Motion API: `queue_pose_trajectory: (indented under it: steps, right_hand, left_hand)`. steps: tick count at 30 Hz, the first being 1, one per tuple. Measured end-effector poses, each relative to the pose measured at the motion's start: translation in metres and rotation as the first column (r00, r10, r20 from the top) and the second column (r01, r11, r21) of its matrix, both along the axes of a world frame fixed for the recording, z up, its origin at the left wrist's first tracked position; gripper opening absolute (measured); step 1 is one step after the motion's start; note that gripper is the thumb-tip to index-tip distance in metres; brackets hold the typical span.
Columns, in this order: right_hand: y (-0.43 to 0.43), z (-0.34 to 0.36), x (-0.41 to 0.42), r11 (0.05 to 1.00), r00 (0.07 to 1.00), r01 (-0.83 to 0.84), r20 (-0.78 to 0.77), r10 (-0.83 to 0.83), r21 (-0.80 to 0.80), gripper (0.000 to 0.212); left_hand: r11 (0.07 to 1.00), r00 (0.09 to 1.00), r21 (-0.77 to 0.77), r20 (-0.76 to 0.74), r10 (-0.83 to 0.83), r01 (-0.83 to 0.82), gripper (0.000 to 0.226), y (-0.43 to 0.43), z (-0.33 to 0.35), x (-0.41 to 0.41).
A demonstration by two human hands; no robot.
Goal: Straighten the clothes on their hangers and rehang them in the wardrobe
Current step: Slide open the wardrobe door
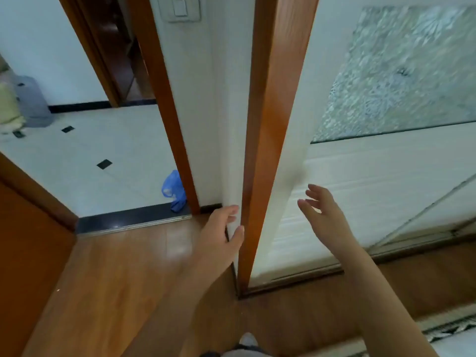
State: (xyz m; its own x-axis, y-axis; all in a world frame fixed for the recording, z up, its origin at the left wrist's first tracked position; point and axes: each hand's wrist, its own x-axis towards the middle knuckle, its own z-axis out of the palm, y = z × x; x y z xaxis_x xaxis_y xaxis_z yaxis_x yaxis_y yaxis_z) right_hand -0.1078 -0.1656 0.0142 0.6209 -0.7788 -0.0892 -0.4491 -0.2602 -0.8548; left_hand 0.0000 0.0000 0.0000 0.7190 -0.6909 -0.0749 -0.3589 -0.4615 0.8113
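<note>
A tall wardrobe with a brown wooden side edge [268, 140] stands in front of me. Its white sliding door [386, 181] carries a patterned frosted glass panel [401, 73]. My left hand [221, 228] is at the wardrobe's left corner, fingers relaxed, fingertips touching the wooden edge. My right hand [322, 210] hovers with fingers spread, just in front of the white door. No clothes or hangers are visible; the inside of the wardrobe is hidden.
A doorway [103, 150] to the left leads onto white tiles. A blue plastic bag [173, 190] lies by the door frame. A grey container [31, 99] stands at the far left. Wooden floor [128, 279] lies underfoot, and a light switch [180, 7] is on the wall above.
</note>
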Motion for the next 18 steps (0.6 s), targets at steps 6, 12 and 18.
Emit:
queue_pose_trajectory:
  steps: [6,12,18]
  right_hand:
    - [-0.012,0.017,0.032,0.987,0.972,0.157,0.183,-0.148,-0.034,0.064]
    - [-0.008,0.018,0.056,0.97,0.97,0.229,0.097,-0.221,-0.076,0.084]
    - [-0.014,0.015,0.062,0.935,0.954,0.299,0.067,-0.292,-0.19,0.114]
  left_hand:
    - [0.986,0.983,-0.162,0.184,-0.005,0.035,0.066,-0.042,0.036,0.023]
    - [0.954,0.946,-0.262,0.319,-0.059,0.147,0.07,-0.068,0.049,0.034]
    - [0.934,0.939,-0.318,0.341,-0.047,0.163,0.071,-0.069,0.042,0.041]
